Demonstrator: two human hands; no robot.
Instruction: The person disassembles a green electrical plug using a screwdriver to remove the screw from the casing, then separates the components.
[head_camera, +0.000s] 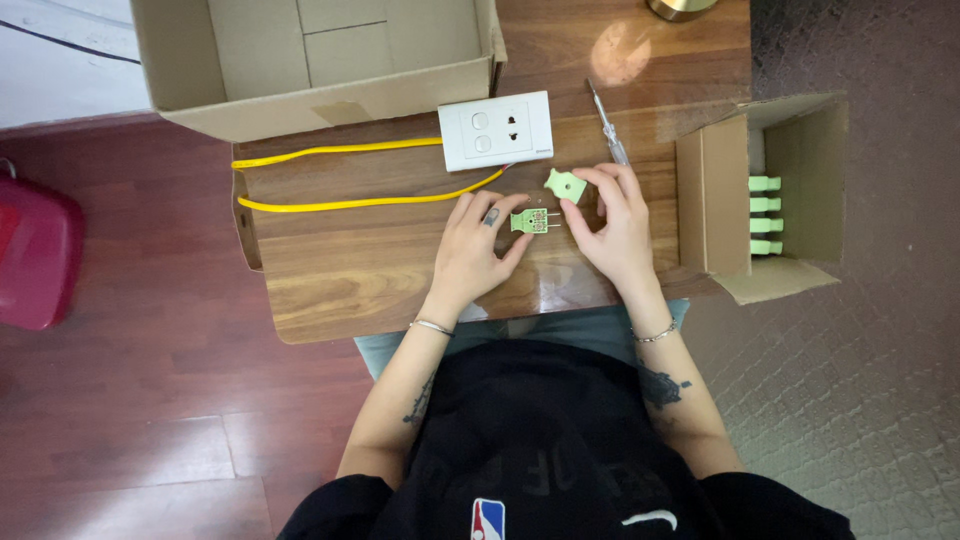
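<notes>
A large open brown carton (318, 62) stands top left; a smaller open one (760, 195) lies right.

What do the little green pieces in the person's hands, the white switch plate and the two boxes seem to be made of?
The green plug base in the left hand and the green cover in the right hand look like matte moulded plastic. The white switch plate looks like glossy plastic. Both boxes look like plain brown cardboard with folded flaps.
</notes>
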